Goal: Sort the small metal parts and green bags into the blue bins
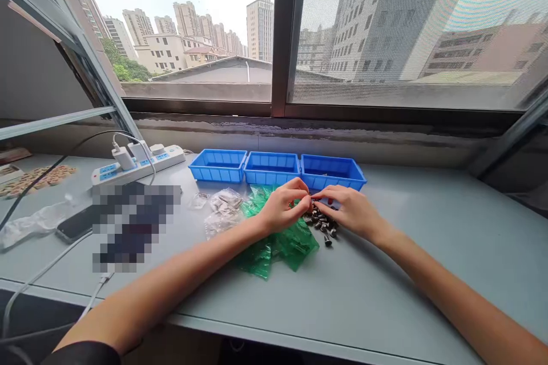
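Note:
My left hand [286, 205] is over the green plastic bags [295, 245], thumb and fingertips pinched together. From the right, my right hand [353, 211] reaches in with its fingertips closed and meeting those of my left. Whatever lies between the fingertips is too small and too covered to make out. Beneath and beside my right hand is a pile of small dark metal screws [328, 241], partly hidden by the fingers. Clear plastic bags [223, 211] with pale contents lie left of the green ones.
Three blue bins [273, 166] stand in a row behind my hands, below the window. A white power strip [139, 165] with plugs sits at the back left. Cables, a dark phone [77, 222] and a blurred-out patch are on the left of the grey table [428, 239].

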Demonstrator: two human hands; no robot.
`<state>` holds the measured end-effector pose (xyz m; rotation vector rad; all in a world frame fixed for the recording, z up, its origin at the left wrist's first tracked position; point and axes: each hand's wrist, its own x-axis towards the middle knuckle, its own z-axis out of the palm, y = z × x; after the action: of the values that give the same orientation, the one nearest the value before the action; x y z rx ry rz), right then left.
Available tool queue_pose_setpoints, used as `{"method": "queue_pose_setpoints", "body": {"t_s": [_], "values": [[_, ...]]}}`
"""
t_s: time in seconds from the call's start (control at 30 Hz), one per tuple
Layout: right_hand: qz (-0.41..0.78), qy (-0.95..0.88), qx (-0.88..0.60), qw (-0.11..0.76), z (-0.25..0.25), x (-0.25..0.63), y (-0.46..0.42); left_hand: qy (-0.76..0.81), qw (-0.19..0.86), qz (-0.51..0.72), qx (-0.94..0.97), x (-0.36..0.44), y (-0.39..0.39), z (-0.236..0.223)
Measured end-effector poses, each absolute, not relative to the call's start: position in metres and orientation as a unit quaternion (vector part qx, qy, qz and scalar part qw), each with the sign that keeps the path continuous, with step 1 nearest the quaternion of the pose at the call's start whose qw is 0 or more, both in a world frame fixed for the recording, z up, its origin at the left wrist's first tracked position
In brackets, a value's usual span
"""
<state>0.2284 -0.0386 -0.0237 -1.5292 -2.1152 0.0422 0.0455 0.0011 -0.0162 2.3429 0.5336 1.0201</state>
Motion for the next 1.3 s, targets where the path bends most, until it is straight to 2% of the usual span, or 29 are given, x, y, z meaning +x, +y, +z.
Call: {"method": "queue_pose_setpoints", "body": {"t_s": [0.2,0.5,0.63,1.07,1.3], "values": [[0.062,-0.698,-0.651,0.291,-0.019,0.225,-0.042,0.242,0.263,0.359,0.862,0.048,-0.002,-0.016],[0.173,-0.650,-0.663,0.329,-0.026,0.232,-0.036,0.252,0.258,0.365,0.858,0.049,-0.003,-0.018],[0.180,-0.628,-0.693,0.305,-0.028,0.229,-0.034,0.249,0.257,0.364,0.860,0.049,-0.002,-0.018],[0.173,-0.627,-0.689,0.321,-0.031,0.225,-0.032,0.248,0.255,0.360,0.862,0.047,-0.002,-0.017],[0.203,-0.612,-0.636,0.425,-0.026,0.223,-0.030,0.263,0.247,0.378,0.852,0.049,-0.001,-0.018]]}}
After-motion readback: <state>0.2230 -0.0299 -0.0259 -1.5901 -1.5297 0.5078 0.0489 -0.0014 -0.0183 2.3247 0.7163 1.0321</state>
